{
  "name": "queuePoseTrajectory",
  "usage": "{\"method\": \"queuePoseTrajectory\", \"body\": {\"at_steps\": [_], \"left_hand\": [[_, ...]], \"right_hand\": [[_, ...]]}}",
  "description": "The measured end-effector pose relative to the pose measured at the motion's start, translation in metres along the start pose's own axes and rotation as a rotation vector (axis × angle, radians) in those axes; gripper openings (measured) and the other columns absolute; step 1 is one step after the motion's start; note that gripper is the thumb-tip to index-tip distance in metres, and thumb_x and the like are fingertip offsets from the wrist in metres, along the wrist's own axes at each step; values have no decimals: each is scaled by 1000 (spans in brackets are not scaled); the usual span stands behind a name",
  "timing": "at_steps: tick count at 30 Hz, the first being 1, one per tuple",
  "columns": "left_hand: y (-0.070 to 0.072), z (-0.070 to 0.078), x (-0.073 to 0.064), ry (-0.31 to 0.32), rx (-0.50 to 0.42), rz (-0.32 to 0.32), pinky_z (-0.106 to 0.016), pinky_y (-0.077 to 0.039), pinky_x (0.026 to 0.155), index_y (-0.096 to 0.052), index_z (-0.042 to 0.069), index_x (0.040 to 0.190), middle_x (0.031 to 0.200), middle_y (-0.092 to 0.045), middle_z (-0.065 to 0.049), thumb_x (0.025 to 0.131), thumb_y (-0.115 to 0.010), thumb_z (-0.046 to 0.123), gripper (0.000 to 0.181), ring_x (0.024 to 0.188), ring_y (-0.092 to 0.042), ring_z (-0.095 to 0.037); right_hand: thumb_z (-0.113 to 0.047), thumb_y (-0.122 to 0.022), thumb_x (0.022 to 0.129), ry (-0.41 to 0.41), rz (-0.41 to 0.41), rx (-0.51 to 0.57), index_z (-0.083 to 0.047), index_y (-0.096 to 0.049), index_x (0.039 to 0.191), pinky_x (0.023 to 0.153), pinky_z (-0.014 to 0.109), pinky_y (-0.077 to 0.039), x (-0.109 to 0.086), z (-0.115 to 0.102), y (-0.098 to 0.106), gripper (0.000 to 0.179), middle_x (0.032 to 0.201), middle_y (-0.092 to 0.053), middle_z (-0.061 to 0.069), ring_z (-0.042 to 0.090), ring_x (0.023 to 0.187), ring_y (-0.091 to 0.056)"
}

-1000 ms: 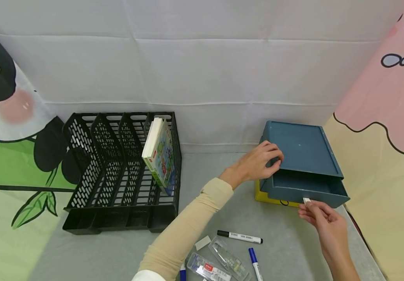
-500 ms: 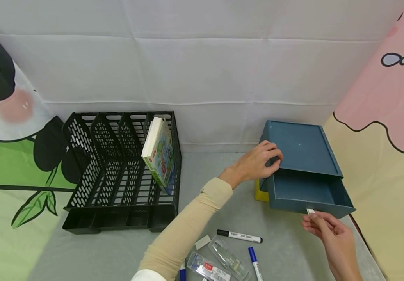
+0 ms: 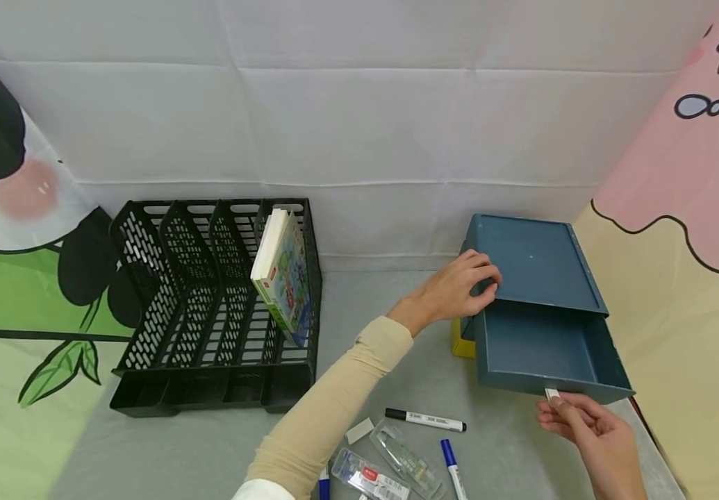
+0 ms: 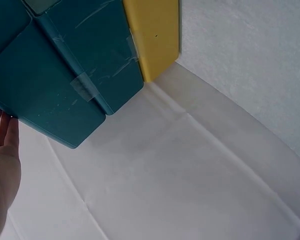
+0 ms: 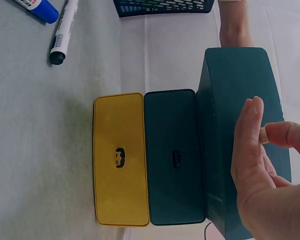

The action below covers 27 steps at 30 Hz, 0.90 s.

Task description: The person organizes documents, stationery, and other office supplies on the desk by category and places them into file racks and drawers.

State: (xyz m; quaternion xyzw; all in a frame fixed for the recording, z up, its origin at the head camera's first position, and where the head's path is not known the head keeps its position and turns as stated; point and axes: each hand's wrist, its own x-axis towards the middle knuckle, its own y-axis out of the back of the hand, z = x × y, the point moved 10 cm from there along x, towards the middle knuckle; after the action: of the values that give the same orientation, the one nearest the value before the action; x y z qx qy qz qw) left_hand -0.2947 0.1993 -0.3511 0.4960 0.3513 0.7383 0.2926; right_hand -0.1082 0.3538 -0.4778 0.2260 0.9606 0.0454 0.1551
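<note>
A stacked drawer unit (image 3: 534, 260) stands at the right in the head view, blue-green above with a yellow bottom section (image 5: 121, 170). Its top drawer (image 3: 543, 351) is pulled far out, and the visible inside holds nothing. My right hand (image 3: 593, 430) pinches a small white tab (image 3: 551, 394) at that drawer's front between thumb and fingers. My left hand (image 3: 456, 288) rests with bent fingers against the unit's upper left edge; in the left wrist view, its fingers (image 4: 11, 132) touch the blue-green casing. The two lower drawers are closed in the right wrist view.
A black slotted rack (image 3: 209, 298) stands left, with books (image 3: 284, 278) in its right compartment. Near the front lie a black marker (image 3: 426, 420), a blue marker (image 3: 453, 469), clear plastic cases (image 3: 406, 458) and a white block (image 3: 359, 431). A white cloth (image 3: 346, 125) hangs behind.
The top drawer has slid further out toward me, with my right hand drawing back on its tab. My left hand has stayed against the unit.
</note>
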Motion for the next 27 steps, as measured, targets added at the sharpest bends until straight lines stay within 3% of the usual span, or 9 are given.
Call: {"method": "queuePoseTrajectory", "body": {"at_steps": [7, 13, 20, 27], "left_hand": [[0, -1, -1, 18, -3, -8, -24, -42, 91, -72, 11, 105, 103, -63, -3, 103, -59, 12, 13, 100, -52, -20], [1, 0, -2, 10, -5, 6, -24, -42, 88, -72, 11, 104, 102, -63, -3, 103, -59, 12, 13, 97, -52, -20], [1, 0, -4, 8, -6, 17, -24, -42, 88, -72, 11, 103, 101, -63, -3, 103, -60, 12, 12, 96, -52, -19], [2, 2, -3, 4, 12, 24, -23, -43, 90, -73, 10, 105, 104, -66, -3, 103, -61, 13, 12, 99, -54, -20]], "right_hand": [[-21, -60, 106, -43, -9, -133, 13, -59, 125, 74, 29, -61, -3, 5, 2, 38, 90, -78, 3, 19, 77, -77], [-26, -63, 104, 27, -12, -231, 12, -62, 124, 71, 32, -62, -9, -5, 7, 43, 92, -78, 5, 19, 74, -76], [-30, -66, 102, 161, 79, -355, 7, -65, 122, 67, 30, -61, -19, -31, 21, 42, 86, -77, 3, 18, 72, -74], [-28, -66, 102, 233, 173, -462, 4, -67, 125, 65, 19, -57, -22, -57, 39, 39, 85, -74, -8, 12, 68, -72]]}}
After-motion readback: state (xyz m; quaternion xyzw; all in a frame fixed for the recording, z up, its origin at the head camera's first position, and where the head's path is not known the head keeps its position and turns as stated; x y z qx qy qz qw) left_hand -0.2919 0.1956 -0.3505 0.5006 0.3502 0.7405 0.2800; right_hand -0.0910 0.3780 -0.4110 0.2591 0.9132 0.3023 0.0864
